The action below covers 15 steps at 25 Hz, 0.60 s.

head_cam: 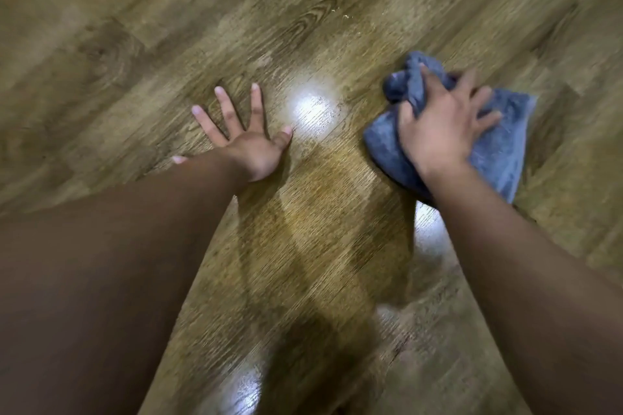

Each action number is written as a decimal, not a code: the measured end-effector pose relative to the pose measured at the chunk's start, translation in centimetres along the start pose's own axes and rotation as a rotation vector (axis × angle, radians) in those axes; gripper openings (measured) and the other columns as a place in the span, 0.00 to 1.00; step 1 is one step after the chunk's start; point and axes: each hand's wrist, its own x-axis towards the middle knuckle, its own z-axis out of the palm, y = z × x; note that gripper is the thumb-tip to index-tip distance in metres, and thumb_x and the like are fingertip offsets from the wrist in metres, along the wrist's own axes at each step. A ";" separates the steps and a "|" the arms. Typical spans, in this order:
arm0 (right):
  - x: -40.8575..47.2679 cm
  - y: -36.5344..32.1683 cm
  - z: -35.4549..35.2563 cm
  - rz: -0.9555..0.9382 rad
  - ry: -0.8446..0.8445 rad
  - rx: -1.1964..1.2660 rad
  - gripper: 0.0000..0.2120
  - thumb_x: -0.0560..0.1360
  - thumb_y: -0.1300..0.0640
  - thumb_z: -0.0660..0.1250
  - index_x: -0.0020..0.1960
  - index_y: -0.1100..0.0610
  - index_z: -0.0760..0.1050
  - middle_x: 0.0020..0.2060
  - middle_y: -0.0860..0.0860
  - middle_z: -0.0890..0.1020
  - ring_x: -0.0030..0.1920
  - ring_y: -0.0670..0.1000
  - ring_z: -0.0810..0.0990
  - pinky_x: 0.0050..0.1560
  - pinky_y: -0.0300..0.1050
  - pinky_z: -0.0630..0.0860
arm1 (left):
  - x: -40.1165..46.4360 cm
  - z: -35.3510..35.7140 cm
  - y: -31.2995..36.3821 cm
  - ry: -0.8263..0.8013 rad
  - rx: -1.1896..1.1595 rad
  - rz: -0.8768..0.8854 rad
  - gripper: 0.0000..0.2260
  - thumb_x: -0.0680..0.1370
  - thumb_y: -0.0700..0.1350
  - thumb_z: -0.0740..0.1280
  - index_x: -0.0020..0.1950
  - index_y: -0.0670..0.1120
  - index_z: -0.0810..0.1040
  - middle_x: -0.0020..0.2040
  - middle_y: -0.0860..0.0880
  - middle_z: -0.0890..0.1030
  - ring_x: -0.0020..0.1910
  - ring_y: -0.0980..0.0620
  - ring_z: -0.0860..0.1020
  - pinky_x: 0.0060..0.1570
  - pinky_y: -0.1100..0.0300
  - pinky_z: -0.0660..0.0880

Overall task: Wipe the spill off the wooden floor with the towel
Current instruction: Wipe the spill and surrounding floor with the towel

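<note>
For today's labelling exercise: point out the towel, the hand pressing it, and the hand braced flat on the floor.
towel (499, 141): head view, flat blue part right of the hand.
right hand (441, 125): head view, back of hand.
left hand (251, 145): head view, back of hand.

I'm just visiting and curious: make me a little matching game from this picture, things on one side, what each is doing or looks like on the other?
Things:
1. left hand
2. right hand
3. towel
4. droplets

States:
A. blue-grey, bunched, lying on the wooden floor
B. small wet glints beyond the hands
C. flat on the boards, fingers spread, holding nothing
D. pressing down on the cloth

Pairs: 1-C, 2-D, 3-A, 4-B
</note>
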 end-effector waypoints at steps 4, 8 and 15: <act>-3.2 -6.7 1.0 -0.265 -0.042 -0.039 0.29 0.73 0.41 0.66 0.74 0.42 0.69 0.69 0.58 0.68 0.67 0.63 0.65 0.68 0.68 0.56 | -0.1 -0.3 0.4 0.039 -0.130 -0.035 0.32 0.55 0.88 0.32 0.52 0.82 0.20 0.66 0.61 0.15 0.59 0.46 0.13 0.63 0.21 0.32; -13.1 -5.5 0.2 -0.572 -0.120 -0.025 0.33 0.70 0.40 0.68 0.74 0.42 0.69 0.68 0.54 0.71 0.65 0.61 0.68 0.66 0.64 0.60 | 0.4 -0.4 0.5 0.001 -0.156 -0.037 0.42 0.53 0.89 0.32 0.66 0.81 0.32 0.79 0.60 0.28 0.72 0.41 0.19 0.65 0.23 0.30; -12.9 5.2 -1.5 -0.585 -0.157 -0.087 0.31 0.68 0.41 0.64 0.71 0.45 0.74 0.64 0.57 0.75 0.56 0.62 0.71 0.57 0.62 0.65 | -0.3 -0.4 0.2 -0.043 -0.052 -0.008 0.34 0.73 0.79 0.45 0.56 0.76 0.16 0.57 0.60 0.09 0.52 0.46 0.11 0.64 0.18 0.36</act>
